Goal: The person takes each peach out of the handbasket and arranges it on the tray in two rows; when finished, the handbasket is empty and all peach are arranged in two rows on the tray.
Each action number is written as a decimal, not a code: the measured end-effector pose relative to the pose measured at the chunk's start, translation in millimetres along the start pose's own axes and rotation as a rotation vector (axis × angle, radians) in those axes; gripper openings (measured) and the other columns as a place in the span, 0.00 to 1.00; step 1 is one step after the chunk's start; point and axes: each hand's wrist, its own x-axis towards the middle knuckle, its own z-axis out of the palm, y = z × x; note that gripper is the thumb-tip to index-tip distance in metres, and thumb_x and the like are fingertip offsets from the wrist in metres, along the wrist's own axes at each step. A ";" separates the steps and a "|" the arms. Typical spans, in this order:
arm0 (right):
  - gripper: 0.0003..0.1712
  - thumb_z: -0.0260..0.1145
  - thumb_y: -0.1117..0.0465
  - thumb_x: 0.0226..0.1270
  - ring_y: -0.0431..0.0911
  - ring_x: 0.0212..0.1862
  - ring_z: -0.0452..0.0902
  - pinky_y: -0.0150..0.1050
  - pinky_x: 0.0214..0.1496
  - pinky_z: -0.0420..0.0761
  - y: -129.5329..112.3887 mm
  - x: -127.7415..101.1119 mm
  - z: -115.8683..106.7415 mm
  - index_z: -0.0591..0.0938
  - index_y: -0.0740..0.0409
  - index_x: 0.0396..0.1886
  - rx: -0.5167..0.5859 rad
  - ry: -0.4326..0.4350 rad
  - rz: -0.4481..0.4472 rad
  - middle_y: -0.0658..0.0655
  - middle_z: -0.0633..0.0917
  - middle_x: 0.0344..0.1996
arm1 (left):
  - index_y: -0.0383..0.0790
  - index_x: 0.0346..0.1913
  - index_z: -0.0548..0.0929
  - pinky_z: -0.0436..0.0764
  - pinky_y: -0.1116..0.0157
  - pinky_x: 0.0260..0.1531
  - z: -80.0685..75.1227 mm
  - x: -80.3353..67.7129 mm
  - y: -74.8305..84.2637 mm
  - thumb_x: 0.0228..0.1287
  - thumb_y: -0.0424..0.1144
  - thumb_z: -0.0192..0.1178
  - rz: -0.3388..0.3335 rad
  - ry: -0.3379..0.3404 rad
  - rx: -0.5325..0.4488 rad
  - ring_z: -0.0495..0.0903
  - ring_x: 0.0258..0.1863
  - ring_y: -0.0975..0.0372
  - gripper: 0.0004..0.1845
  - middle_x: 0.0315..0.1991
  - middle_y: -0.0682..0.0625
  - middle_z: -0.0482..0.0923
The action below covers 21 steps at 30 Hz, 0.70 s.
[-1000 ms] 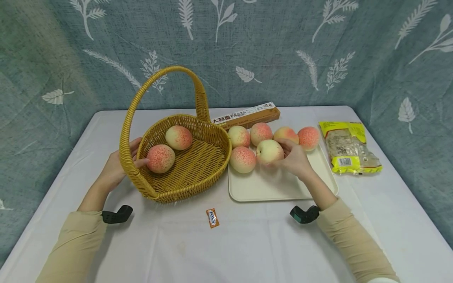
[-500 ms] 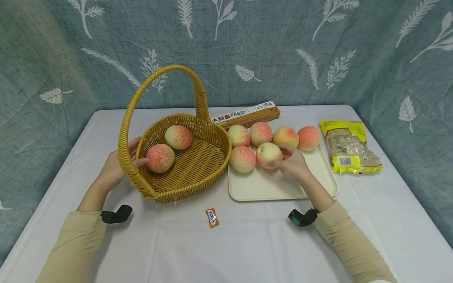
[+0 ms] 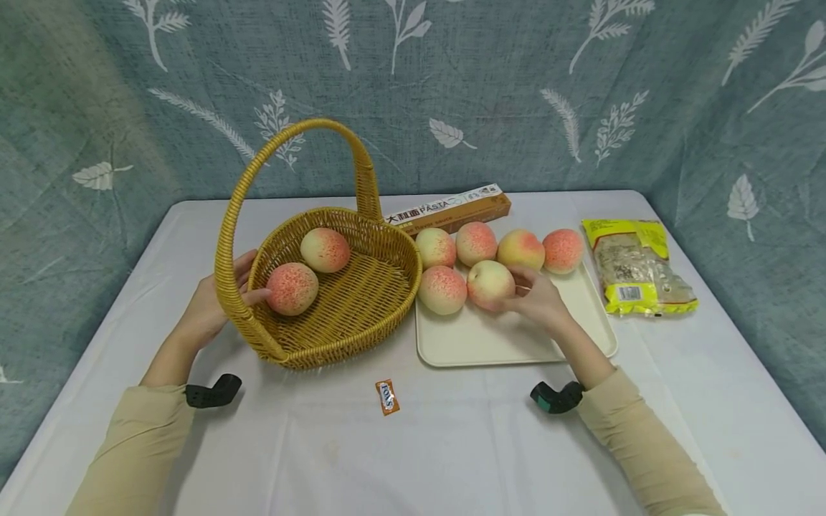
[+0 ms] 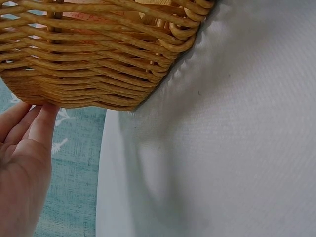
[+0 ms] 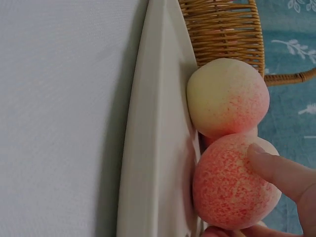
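At the left stands a woven basket point(image 3: 361, 315) with a tall arched handle and two peaches point(image 3: 325, 250) inside. My left hand point(image 3: 209, 304) grips its left rim, thumb over the edge near the closer peach point(image 3: 292, 289); in the left wrist view, fingers point(image 4: 43, 126) touch the wicker from outside. My right hand point(image 3: 540, 299) holds a pale pink peach point(image 3: 489, 283) low over the cream tray point(image 3: 497, 351), against another peach point(image 3: 442, 290). From the right wrist, the thumb lies on the held peach point(image 5: 234, 185); the other fingers are mostly hidden behind it.
Several more peaches point(image 3: 476, 243) line the tray's far side. Behind them lies a pasta box point(image 3: 452, 209). A yellow clear-windowed bag point(image 3: 635, 269) lies right of the tray, and a small orange candy packet point(image 3: 387, 398) lies in front.
My right hand has brought its peach slightly down and toward me, beside the front peach, and has stayed there over the last half second. My left hand and the basket keep their place.
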 end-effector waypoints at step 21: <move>0.38 0.65 0.70 0.51 0.56 0.59 0.62 0.42 0.58 0.66 -0.7 0.7 1.6 0.60 0.71 0.61 0.071 -0.002 0.035 0.69 0.66 0.57 | 0.55 0.68 0.51 0.65 0.80 0.50 0.8 18.2 -51.5 0.55 0.46 0.61 0.045 0.042 -0.004 0.60 0.61 0.60 0.40 0.65 0.52 0.56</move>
